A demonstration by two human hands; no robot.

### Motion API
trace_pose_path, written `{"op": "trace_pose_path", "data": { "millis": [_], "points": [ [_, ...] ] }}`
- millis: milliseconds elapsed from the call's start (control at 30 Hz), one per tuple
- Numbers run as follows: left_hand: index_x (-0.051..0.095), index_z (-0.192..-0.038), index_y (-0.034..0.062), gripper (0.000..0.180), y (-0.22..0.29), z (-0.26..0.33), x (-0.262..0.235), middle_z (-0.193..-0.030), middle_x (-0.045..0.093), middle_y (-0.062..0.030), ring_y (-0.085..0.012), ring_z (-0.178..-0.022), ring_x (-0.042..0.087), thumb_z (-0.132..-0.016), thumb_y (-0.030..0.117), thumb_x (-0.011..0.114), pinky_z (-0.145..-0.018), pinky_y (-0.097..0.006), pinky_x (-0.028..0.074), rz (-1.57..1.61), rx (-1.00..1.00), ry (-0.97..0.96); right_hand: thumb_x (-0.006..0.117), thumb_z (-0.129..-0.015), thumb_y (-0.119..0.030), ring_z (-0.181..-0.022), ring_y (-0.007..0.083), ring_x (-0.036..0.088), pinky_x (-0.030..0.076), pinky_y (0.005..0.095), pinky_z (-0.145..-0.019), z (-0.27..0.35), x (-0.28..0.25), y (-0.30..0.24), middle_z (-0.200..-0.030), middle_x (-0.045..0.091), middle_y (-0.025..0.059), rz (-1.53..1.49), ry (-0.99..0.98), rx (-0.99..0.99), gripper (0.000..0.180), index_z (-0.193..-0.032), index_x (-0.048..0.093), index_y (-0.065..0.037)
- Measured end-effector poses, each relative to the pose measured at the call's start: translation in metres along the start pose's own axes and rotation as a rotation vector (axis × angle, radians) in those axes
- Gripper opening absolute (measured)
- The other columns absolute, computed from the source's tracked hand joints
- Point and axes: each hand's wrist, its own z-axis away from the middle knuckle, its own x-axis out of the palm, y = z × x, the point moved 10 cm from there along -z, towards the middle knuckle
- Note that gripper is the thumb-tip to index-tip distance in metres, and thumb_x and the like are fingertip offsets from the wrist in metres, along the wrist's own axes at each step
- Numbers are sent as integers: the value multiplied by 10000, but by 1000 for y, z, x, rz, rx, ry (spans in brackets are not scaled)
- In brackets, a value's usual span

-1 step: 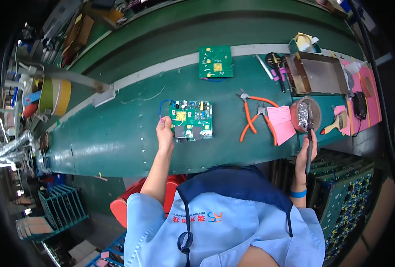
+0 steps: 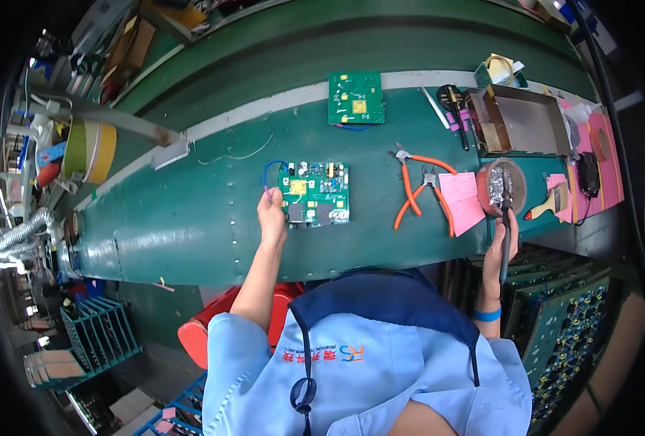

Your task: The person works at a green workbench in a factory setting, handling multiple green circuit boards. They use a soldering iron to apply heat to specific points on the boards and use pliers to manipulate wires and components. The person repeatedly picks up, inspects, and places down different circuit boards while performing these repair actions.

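Hardly anything has moved since the earlier frame: the whole view shifts slightly, while both hands and the things on the bench keep their places relative to one another. At centre-left of a long green bench (image 2: 170, 232) lies a rectangular green circuit board (image 2: 314, 198) crowded with small components. A thin blue insulated wire (image 2: 266, 173) loops from its far left corner. The left hand (image 2: 271, 212) pinches the wire's end at the board's left edge; whether the fingers also touch the board cannot be told. To the right, the right hand (image 2: 503, 238) is closed around a slim, dark-handled soldering iron (image 2: 505, 251), its front part over a round, red-walled container (image 2: 484, 190) of crumpled silvery material. Whether the tip touches that material is unclear. Good handling here likely means keeping the fingers on the handle, well back from the metal, and holding the wire lightly without tugging its joint. Two orange-handled pliers (image 2: 407, 190) lie between the hands, so the iron's path should clear them.
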Motion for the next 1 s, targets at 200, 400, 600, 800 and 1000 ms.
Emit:
{"op": "trace_pose_path", "data": {
  "millis": [200,400,600,800,1000],
  "points": [
    [565,-840,4,163,-13,-7,-10,-680,547,-26,-96,-626,483,-787,150,515,-572,-238,391,-397,22,-79,423,-832,-88,-844,147,512,400,268,-759,2,29,-20,-949,532,112,-50,-137,-5,301,-1112,436,19],
    [582,-804,59,117,71,-47,-43,-780,567,-91,-268,-745,541,-723,140,561,-676,-348,416,-961,527,139,386,-842,-75,-808,137,507,417,268,-758,-1,55,-50,-901,534,93,-54,-243,-70,294,-1108,434,41],
    [572,-785,77,139,89,-90,0,-865,539,-75,-237,-850,493,-692,177,597,-788,-352,334,-1314,910,102,418,-803,-48,-791,148,509,417,257,-722,-8,77,-72,-951,516,114,104,-325,-191,289,-1074,461,42],
    [521,-840,39,129,75,-103,-9,-817,549,-104,-264,-770,520,-743,123,535,-682,-345,388,-1154,700,-101,411,-837,-118,-595,87,448,359,196,-549,-13,89,-75,-706,488,49,-128,-302,-55,184,-903,507,24],
    [545,-846,2,106,130,9,-10,-630,536,-39,-78,-539,451,-755,51,518,-501,-208,378,-512,441,-330,445,-819,-90,-613,78,442,358,207,-552,-26,127,-88,-695,480,30,-492,-408,105,114,-803,503,6]
  ]
}}
